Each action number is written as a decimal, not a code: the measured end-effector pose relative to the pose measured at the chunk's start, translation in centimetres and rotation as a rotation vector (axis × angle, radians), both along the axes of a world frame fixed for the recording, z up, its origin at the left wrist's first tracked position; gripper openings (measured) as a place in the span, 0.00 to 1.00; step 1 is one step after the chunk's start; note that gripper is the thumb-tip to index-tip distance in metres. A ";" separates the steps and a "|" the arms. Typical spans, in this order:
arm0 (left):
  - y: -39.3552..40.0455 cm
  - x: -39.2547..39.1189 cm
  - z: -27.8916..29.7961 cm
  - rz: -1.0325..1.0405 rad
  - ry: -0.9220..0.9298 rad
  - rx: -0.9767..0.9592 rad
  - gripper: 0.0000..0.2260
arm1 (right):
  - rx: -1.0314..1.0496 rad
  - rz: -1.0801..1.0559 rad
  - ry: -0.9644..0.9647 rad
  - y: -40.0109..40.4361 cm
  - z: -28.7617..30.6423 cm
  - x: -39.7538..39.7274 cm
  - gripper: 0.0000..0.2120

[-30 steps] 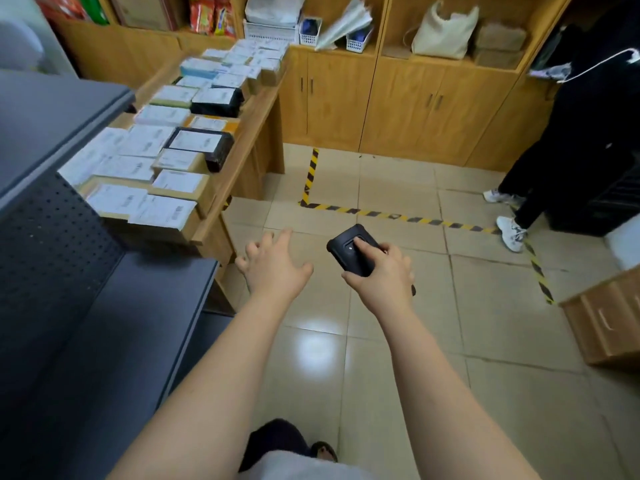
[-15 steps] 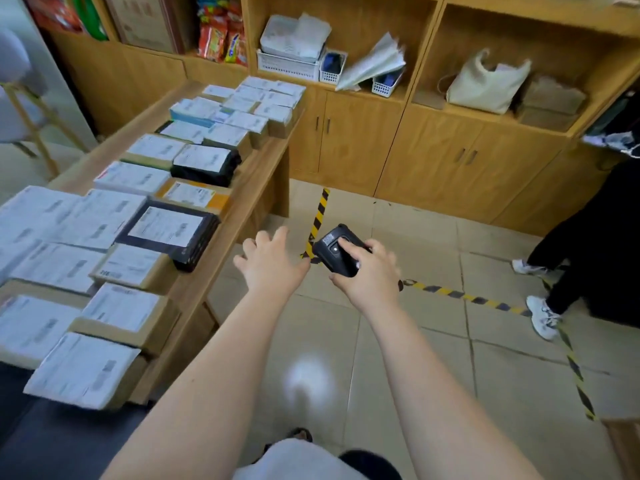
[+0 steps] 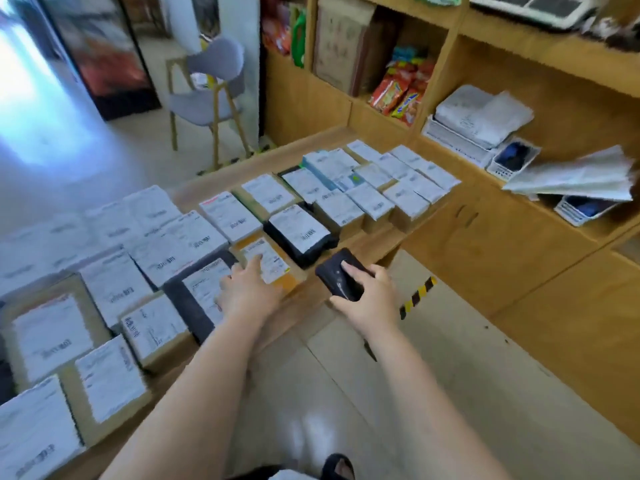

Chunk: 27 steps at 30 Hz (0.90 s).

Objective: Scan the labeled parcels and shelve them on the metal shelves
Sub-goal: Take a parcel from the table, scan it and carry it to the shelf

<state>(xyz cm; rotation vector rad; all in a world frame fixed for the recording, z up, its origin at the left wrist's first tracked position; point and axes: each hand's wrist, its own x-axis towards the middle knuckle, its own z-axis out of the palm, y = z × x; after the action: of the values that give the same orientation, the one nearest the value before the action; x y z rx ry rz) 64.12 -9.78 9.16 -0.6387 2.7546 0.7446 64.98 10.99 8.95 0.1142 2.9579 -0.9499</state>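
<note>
Several labeled parcels cover a long wooden table (image 3: 367, 245). My left hand (image 3: 247, 292) lies flat, fingers spread, on a yellow-orange parcel (image 3: 273, 263) at the table's near edge, partly over a dark grey parcel (image 3: 194, 299) beside it. Its fingertips touch the yellow parcel's white label. My right hand (image 3: 369, 294) grips a black handheld scanner (image 3: 341, 277), thumb on top, just off the table edge to the right of that parcel. A black bag parcel (image 3: 299, 235) lies right behind it. The metal shelves are out of view.
Wooden cabinets and open shelves (image 3: 502, 237) line the right wall, holding snack bags (image 3: 401, 86), folded papers and small baskets. A grey chair (image 3: 207, 95) stands beyond the table's far end. Yellow-black floor tape (image 3: 417, 296) runs below the scanner.
The view has swung left and toward the table. My left hand has moved from mid-air onto the yellow-orange parcel. My right hand followed with the scanner, up to the table edge.
</note>
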 end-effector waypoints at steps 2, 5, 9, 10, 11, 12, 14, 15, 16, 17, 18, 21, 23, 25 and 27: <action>-2.3 -2.7 1.5 0.131 0.025 -0.041 0.33 | -0.029 0.024 -0.005 -0.6 0.0 -4.8 0.30; -5.8 -4.9 2.2 0.325 0.031 -0.044 0.31 | 0.005 0.123 0.001 -3.5 0.2 -10.9 0.30; -10.3 -7.2 0.7 0.487 -0.015 -0.033 0.34 | 0.039 0.352 0.027 -10.1 -0.1 -16.8 0.30; -11.5 -7.9 0.2 0.513 -0.028 -0.029 0.34 | 0.041 0.398 0.029 -12.0 -0.3 -18.2 0.30; -12.7 -8.8 -0.2 0.534 -0.042 -0.027 0.34 | 0.042 0.441 0.033 -13.8 -0.5 -19.5 0.30; -13.9 -9.8 -0.7 0.549 -0.054 -0.027 0.34 | 0.046 0.478 0.038 -15.7 -0.8 -20.8 0.30; -16.3 -11.9 -1.7 0.570 -0.065 -0.024 0.34 | 0.061 0.533 0.036 -19.2 -1.1 -23.2 0.30; -17.5 -13.1 -2.3 0.578 -0.071 -0.018 0.33 | 0.070 0.552 0.028 -20.9 -1.3 -24.3 0.30; -18.7 -14.2 -3.0 0.586 -0.081 -0.006 0.32 | 0.074 0.567 0.018 -22.5 -1.6 -25.4 0.30; -19.8 -15.4 -3.7 0.588 -0.099 0.008 0.31 | 0.075 0.579 0.009 -23.9 -1.9 -26.4 0.30; -20.8 -16.6 -4.4 0.584 -0.116 0.019 0.30 | 0.072 0.590 0.001 -25.2 -2.3 -27.5 0.30; -23.4 -20.6 -6.7 0.542 -0.153 0.026 0.29 | 0.069 0.603 -0.010 -28.3 -3.4 -30.6 0.29; -25.2 -23.3 -8.1 0.492 -0.202 0.013 0.29 | 0.060 0.595 -0.011 -29.9 -4.3 -32.5 0.29; -27.0 -25.8 -9.5 0.445 -0.284 -0.028 0.28 | 0.040 0.604 -0.012 -31.3 -5.4 -34.3 0.29; -28.5 -27.9 -11.0 0.423 -0.362 -0.058 0.28 | 0.025 0.617 -0.036 -32.3 -6.6 -36.0 0.29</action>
<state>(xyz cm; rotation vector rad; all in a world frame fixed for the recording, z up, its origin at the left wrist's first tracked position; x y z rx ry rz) 36.24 -38.32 -1.81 -1.2570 2.3397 0.5561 28.96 -21.35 2.36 -0.7235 2.6833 -0.7970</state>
